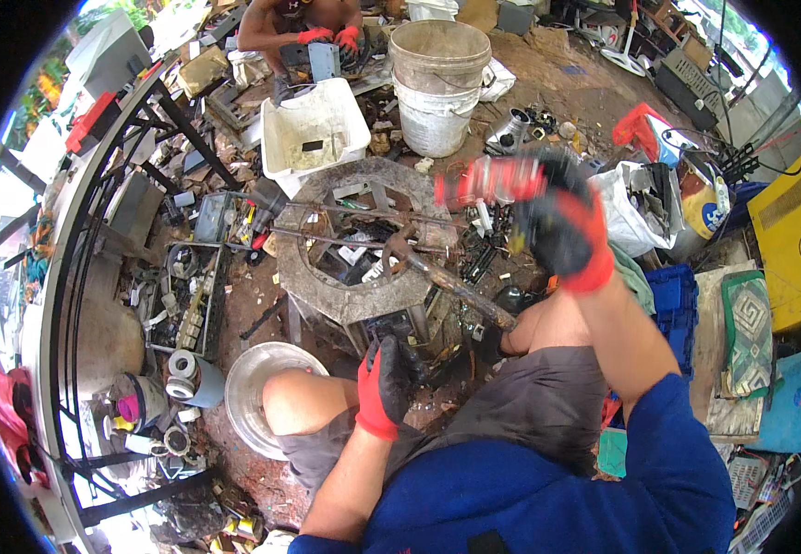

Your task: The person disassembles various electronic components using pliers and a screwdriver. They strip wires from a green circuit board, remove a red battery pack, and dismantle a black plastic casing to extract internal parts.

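Grey and dusty, an eight-sided stand sits in front of the person's knees. Past its far left edge is a white tub, and near its near left corner is a round bowl. A hammer lies with its head over the stand's middle and its handle poking past the near right edge. The right hand is up above the right edge, its grip squeezed around a blurry red thing. The left hand is by the near edge, fingers curled; I can't tell if its grip holds anything. Small bits fill the stand's middle.
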Action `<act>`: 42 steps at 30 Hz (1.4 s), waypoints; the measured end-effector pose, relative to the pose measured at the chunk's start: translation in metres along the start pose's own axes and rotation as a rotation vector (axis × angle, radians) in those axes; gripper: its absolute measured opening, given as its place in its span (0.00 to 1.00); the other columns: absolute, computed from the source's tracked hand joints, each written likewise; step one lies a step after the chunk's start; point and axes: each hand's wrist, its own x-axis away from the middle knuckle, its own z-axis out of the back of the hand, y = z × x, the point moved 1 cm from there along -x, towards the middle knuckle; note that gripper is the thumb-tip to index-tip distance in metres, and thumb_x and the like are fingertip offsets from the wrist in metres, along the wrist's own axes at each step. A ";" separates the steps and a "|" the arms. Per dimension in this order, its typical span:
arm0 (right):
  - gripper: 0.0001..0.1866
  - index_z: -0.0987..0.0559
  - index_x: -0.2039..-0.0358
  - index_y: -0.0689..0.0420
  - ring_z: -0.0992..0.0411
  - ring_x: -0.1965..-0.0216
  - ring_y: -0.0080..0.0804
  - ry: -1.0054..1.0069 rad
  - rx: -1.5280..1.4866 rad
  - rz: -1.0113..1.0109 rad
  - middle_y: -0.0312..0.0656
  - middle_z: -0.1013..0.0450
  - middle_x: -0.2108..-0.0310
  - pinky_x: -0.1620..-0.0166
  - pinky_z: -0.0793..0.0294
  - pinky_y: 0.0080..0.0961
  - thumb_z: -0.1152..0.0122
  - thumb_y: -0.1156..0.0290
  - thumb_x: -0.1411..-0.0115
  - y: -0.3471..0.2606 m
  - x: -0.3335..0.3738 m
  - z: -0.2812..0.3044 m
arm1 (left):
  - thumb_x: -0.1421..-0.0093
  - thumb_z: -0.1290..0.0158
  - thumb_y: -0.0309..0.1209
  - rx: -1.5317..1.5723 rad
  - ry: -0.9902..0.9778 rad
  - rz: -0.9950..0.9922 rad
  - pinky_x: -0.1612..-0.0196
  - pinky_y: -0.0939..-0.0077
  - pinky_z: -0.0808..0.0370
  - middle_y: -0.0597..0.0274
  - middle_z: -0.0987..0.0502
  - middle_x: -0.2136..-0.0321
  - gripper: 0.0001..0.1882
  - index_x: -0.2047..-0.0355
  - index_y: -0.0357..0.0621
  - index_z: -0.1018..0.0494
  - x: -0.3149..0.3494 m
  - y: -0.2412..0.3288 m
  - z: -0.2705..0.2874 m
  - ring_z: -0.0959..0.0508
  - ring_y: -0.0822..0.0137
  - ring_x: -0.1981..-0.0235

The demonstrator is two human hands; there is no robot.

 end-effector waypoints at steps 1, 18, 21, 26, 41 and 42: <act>0.21 0.25 0.52 0.59 0.29 0.74 0.22 0.016 0.041 0.101 0.38 0.25 0.65 0.73 0.30 0.20 0.35 0.69 0.47 -0.007 -0.033 -0.007 | 0.31 0.53 0.38 -0.020 0.010 -0.008 0.71 0.78 0.29 0.67 0.24 0.72 0.11 0.60 0.46 0.26 0.003 0.003 0.003 0.26 0.74 0.73; 0.16 0.21 0.53 0.59 0.29 0.68 0.19 -0.103 0.474 -0.418 0.38 0.23 0.64 0.69 0.30 0.19 0.42 0.66 0.38 0.053 0.017 0.046 | 0.31 0.61 0.43 0.438 -0.241 0.179 0.65 0.68 0.25 0.61 0.22 0.61 0.22 0.44 0.46 0.32 0.006 0.013 -0.010 0.23 0.62 0.65; 0.16 0.23 0.50 0.57 0.31 0.71 0.14 -0.357 0.495 -0.342 0.33 0.23 0.64 0.70 0.32 0.15 0.42 0.69 0.38 0.068 0.061 0.007 | 0.30 0.62 0.41 0.372 -0.151 0.156 0.66 0.72 0.24 0.61 0.22 0.61 0.22 0.42 0.45 0.33 0.001 0.005 -0.013 0.23 0.65 0.66; 0.20 0.25 0.48 0.57 0.26 0.60 0.27 -0.506 0.627 -0.290 0.40 0.23 0.58 0.56 0.27 0.26 0.39 0.67 0.40 0.096 0.076 -0.001 | 0.32 0.53 0.31 0.292 -0.195 0.137 0.64 0.79 0.26 0.63 0.21 0.58 0.19 0.42 0.43 0.33 0.002 -0.003 -0.023 0.23 0.72 0.65; 0.15 0.21 0.53 0.58 0.27 0.61 0.24 -0.596 0.595 -0.263 0.40 0.21 0.62 0.54 0.27 0.26 0.44 0.76 0.41 0.118 0.072 0.028 | 0.37 0.46 0.27 -0.691 -0.156 -0.151 0.51 0.75 0.28 0.62 0.23 0.55 0.19 0.46 0.35 0.29 0.007 -0.006 -0.015 0.25 0.72 0.56; 0.14 0.21 0.53 0.58 0.27 0.61 0.23 -0.574 0.619 -0.249 0.40 0.21 0.62 0.55 0.27 0.26 0.44 0.76 0.41 0.121 0.071 0.032 | 0.37 0.46 0.26 -0.640 -0.183 -0.128 0.51 0.74 0.28 0.61 0.23 0.54 0.20 0.45 0.35 0.30 0.008 -0.005 -0.018 0.25 0.71 0.55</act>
